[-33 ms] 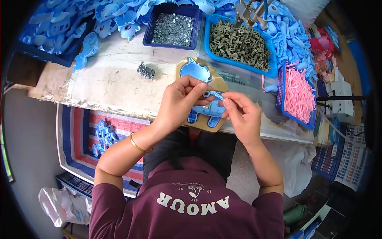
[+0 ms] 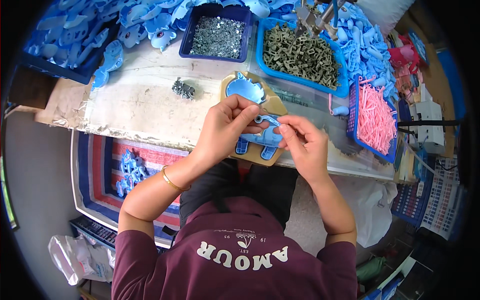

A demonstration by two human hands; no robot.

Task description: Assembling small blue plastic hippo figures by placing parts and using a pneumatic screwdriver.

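Between both hands, just above a tan jig point(image 2: 265, 151), is a small light-blue plastic piece point(image 2: 268, 120) with a ring-shaped end. My left hand point(image 2: 232, 117) pinches it by the ring end, thumb against fingers. At its other end, my right hand point(image 2: 304, 142) closes thumb and fingertips on it. Below them a blue toy body half point(image 2: 261, 138) with two stubby legs lies in the jig, partly covered by my fingers. A rounded blue shell point(image 2: 246, 89) sits in the jig's far part.
Behind stand a dark-blue bin of screws point(image 2: 248, 51) and a light-blue tray of olive-brown clips point(image 2: 343, 90). A basket of pink strips point(image 2: 376, 122) is at right. Blue parts point(image 2: 160, 32) pile up at the back. Dark metal pieces point(image 2: 183, 89) lie left of the jig; a metal fixture point(image 2: 317, 22) hangs overhead.
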